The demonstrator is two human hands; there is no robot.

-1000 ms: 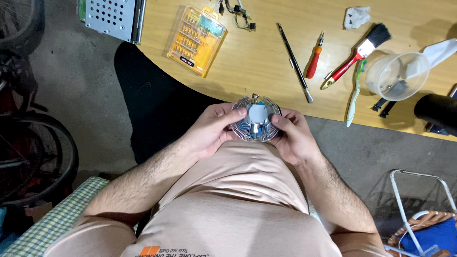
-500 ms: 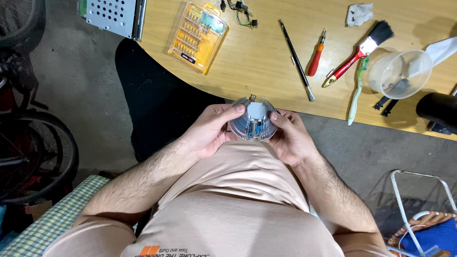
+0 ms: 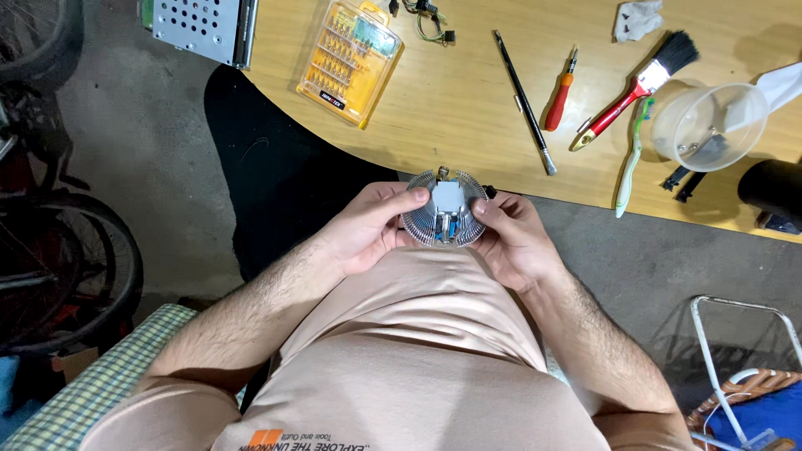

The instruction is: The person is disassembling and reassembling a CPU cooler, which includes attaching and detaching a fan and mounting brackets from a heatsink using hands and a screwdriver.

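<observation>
- Just below the curved front edge of the wooden counter [image 3: 468, 108], held over the person's lap, sits a round finned metal cooler [image 3: 444, 210] with a pale square block at its centre and a bit of blue showing under it.
- Left hand [image 3: 368, 230] grips the cooler's left rim; its fingers [image 3: 399, 203] are curled together and pinch the fins, the thumb lying across the top towards the centre block.
- Right hand [image 3: 514, 238] holds the opposite rim, its fingers [image 3: 489, 215] bent and pressed against the fins on the right side.
- Both forearms run down from the hands along a beige shirt.
- On the counter, well apart from the hands, lies a yellow screwdriver bit case [image 3: 349, 60], tilted, near the left end.
- A perforated metal bracket [image 3: 200, 27] hangs over the counter's left corner.
- Further right lie a long thin black tool [image 3: 525, 100], a small red-handled screwdriver [image 3: 560, 98], and a paintbrush [image 3: 639, 83] with a red handle and black bristles.
- A green-and-white toothbrush [image 3: 631, 163] lies just beside a clear plastic cup [image 3: 706, 125], which is tipped on its side.
- A crumpled white rag [image 3: 639, 18] rests near the far edge, and a small bundle of wires [image 3: 430, 21] lies by the top of the view.
- A bicycle wheel [image 3: 58, 267] stands on the floor to the left.
</observation>
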